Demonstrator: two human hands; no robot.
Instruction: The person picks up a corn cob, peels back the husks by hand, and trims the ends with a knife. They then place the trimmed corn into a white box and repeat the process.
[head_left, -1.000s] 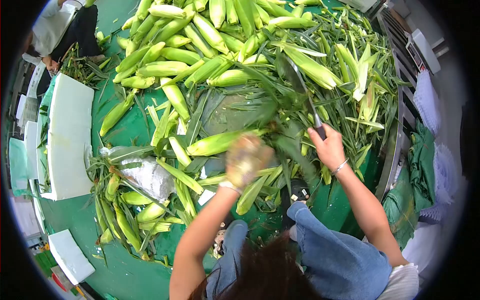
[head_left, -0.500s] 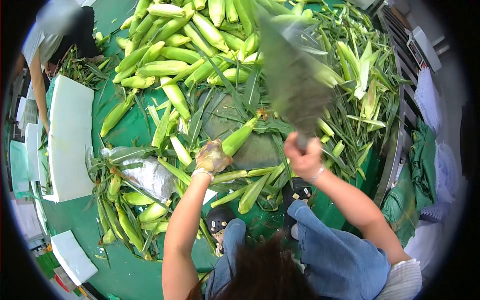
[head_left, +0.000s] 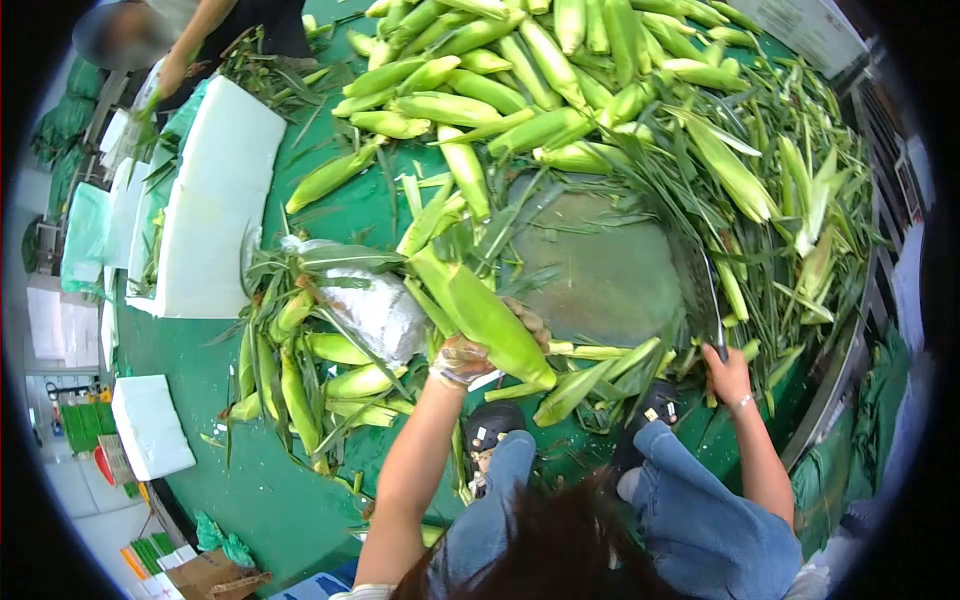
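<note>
My left hand [head_left: 463, 360], in a soiled glove, is wrapped round a green corn cob [head_left: 480, 318] still in its husk. The cob slants above the left side of a cutting board [head_left: 595, 265], whose surface shows a few leaf scraps. My right hand [head_left: 728, 376] grips the handle of a cleaver [head_left: 706, 290]. Its broad blade points away from me, seen nearly edge-on, against cut husks right of the board. Beyond the board lies a big pile of unhusked corn [head_left: 480, 95].
Loose leaves and husks [head_left: 800, 240] heap up on the right. Left of me are a white foam box [head_left: 215, 200], a plastic-wrapped bundle [head_left: 375, 312] and more corn [head_left: 295, 390]. Another person's arm [head_left: 195, 40] reaches in at upper left. My shoes [head_left: 490, 425] stand near the board.
The cob in my left hand has come off the board and swung to the left. The cleaver, raised and blurred before, is now lower and to the right. The view has shifted.
</note>
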